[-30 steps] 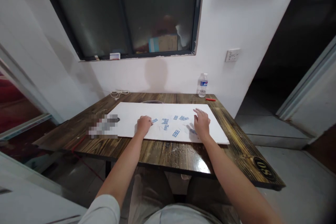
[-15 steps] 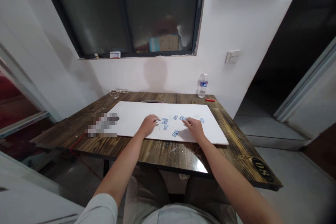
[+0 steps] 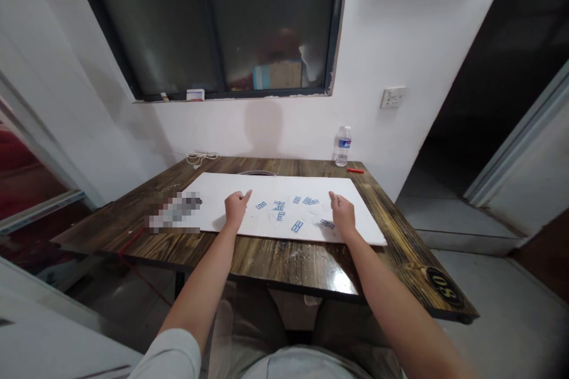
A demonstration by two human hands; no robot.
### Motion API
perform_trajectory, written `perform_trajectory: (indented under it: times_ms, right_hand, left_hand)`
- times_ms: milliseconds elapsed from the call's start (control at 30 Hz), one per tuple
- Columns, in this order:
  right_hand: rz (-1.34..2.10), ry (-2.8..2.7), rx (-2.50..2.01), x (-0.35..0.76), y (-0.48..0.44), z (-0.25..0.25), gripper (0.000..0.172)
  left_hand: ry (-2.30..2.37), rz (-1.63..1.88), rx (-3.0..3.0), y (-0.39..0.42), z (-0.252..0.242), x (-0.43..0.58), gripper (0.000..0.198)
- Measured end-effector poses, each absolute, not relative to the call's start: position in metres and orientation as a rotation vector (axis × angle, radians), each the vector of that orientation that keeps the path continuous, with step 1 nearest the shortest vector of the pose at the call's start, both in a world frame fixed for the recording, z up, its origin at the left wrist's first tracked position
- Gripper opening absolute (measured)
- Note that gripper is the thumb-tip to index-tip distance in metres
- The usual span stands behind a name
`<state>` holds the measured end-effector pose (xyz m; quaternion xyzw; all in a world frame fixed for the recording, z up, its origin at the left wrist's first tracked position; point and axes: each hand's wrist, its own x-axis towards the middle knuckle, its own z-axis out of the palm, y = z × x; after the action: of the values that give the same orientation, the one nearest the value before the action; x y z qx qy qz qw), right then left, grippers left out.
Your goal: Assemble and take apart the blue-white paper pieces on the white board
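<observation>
Head view: half-open empty hands (image 3: 236,210) (image 3: 342,215)

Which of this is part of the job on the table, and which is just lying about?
Part of the job: left hand, right hand, blue-printed paper slips, white board.

Lying about: water bottle, small red item, white cable.

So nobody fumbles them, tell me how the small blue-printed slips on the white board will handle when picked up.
The blue-printed slips look like thin paper, so probably light and floppy. Lying flat on the white board, they may be fiddly to pinch up, and the right hand could easily slide them. They seem unlikely to roll.
</observation>
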<state>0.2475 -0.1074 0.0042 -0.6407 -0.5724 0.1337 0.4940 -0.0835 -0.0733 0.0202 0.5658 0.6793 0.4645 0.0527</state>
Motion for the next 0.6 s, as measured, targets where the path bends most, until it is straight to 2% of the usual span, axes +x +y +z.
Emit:
perform_trajectory:
  times_ms: [200, 267, 400, 500, 600]
  right_hand:
    - [0.344, -1.405, -1.941, 0.261, -0.104, 0.012, 0.093]
    - [0.255, -1.468, -1.926, 0.262, -0.103, 0.012, 0.094]
    - [0.118, -1.574, -1.879, 0.257, -0.1, 0.004, 0.066]
    - [0.138, -1.775, -1.901, 0.251, -0.1, -0.005, 0.059]
    - [0.092, -2.012, -1.811, 0.245, -0.102, -0.008, 0.039]
  left_hand:
    - [2.408, 1.167, 1.595, -0.075, 0.025, -0.083, 0.062]
    - [2.368, 1.201, 1.686, -0.073, 0.021, -0.082, 0.061]
    - [2.188, 1.326, 2.056, -0.064, 0.009, -0.08, 0.03]
    - [2.114, 1.27, 2.146, -0.058, 0.003, -0.079, 0.024]
    - [2.058, 1.22, 2.175, -0.056, 0.002, -0.08, 0.019]
